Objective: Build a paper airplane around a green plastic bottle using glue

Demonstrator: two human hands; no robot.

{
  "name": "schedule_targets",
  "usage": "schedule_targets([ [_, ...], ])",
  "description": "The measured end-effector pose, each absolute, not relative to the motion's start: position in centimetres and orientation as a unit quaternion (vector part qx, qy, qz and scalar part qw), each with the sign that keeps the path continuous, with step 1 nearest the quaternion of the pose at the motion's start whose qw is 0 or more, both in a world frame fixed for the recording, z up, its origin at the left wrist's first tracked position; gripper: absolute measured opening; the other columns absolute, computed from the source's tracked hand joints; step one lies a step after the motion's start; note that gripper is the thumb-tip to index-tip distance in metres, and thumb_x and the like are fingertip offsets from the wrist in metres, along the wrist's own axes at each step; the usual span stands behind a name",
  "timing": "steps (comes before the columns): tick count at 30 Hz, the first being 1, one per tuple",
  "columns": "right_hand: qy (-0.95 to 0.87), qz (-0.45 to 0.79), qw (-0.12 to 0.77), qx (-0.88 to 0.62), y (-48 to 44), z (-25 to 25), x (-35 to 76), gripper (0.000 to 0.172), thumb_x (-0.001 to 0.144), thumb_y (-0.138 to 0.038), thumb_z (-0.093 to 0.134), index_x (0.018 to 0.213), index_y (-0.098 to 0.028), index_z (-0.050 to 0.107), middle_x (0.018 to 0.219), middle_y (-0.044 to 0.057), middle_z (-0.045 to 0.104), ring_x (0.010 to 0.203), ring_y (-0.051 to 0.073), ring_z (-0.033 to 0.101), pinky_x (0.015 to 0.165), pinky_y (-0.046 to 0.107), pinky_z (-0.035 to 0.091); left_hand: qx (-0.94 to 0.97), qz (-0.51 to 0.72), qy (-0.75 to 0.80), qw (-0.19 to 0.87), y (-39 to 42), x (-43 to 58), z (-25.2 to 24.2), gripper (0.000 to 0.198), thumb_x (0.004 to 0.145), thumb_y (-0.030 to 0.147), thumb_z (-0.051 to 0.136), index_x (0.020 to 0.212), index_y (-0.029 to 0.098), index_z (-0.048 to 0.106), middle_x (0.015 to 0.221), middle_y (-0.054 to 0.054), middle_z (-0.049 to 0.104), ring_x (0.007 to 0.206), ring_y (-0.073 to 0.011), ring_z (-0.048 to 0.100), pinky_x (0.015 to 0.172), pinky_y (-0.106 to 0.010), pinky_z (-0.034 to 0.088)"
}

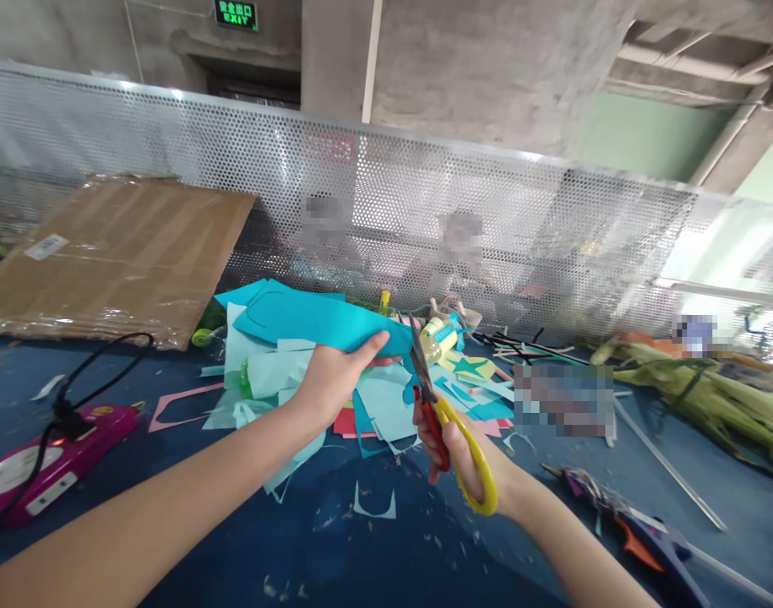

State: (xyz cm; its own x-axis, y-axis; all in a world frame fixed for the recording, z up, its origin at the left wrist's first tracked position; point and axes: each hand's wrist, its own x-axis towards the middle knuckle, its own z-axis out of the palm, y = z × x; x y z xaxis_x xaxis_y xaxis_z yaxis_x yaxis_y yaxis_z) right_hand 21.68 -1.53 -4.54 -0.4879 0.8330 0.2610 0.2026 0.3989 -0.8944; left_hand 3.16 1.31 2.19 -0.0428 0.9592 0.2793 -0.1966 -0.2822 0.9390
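Note:
My left hand is closed on a turquoise sheet of craft paper, held up above the table with the thumb on top near its right end. My right hand grips scissors with red and yellow handles. Their blades point up and away, and the tips meet the right edge of the turquoise sheet. Below both hands lies a heap of paper scraps in light blue, turquoise and red on the dark blue table.
A cardboard sheet leans at the back left. A pink device with a black cable lies front left. A glue bottle, sticks and dried stalks sit at the right. A perforated metal screen bounds the far edge.

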Motion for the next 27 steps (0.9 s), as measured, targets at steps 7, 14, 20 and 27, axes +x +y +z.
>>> schedule_targets([
  [7,-0.735,0.46,0.388,-0.314,-1.2,-5.2,21.8,0.054,0.085,-0.071,0.032,0.1,-0.021,0.047,0.069,-0.004,0.035,0.054,0.01,0.036,0.047,0.029,0.056,0.522,0.574,0.421,0.47,0.5,3.3,2.7,0.015,0.074,0.032,0.07,0.083,0.02,0.067,0.1,-0.007,0.073,0.083,-0.0242,0.071,0.067,-0.033,0.055],
  [14,-0.734,0.458,0.388,-0.316,-1.4,-5.0,21.7,0.053,0.086,-0.07,0.03,0.099,-0.021,0.046,0.067,-0.004,0.037,0.053,0.01,0.038,0.052,0.03,0.057,0.53,0.577,0.404,0.471,0.6,3.4,2.4,0.016,0.072,0.034,0.072,0.078,0.02,0.066,0.092,-0.007,0.074,0.078,-0.0253,0.072,0.067,-0.036,0.055],
  [20,-0.726,0.457,0.399,-0.324,-1.4,-4.3,21.4,0.058,0.081,-0.076,0.029,0.086,-0.021,0.045,0.056,-0.007,0.035,0.043,0.009,0.036,0.041,0.025,0.051,0.531,0.59,0.379,0.475,0.6,3.3,2.5,0.015,0.07,0.033,0.074,0.075,0.02,0.067,0.086,-0.008,0.074,0.076,-0.0272,0.071,0.066,-0.037,0.054],
  [27,-0.724,0.443,0.398,-0.348,-1.8,-3.2,21.1,0.06,0.077,-0.081,0.029,0.074,-0.022,0.039,0.05,-0.008,0.037,0.036,0.008,0.041,0.035,0.022,0.039,0.529,0.582,0.385,0.482,0.6,3.2,2.5,0.016,0.069,0.034,0.075,0.073,0.02,0.068,0.085,-0.008,0.074,0.077,-0.0279,0.071,0.064,-0.036,0.054],
])
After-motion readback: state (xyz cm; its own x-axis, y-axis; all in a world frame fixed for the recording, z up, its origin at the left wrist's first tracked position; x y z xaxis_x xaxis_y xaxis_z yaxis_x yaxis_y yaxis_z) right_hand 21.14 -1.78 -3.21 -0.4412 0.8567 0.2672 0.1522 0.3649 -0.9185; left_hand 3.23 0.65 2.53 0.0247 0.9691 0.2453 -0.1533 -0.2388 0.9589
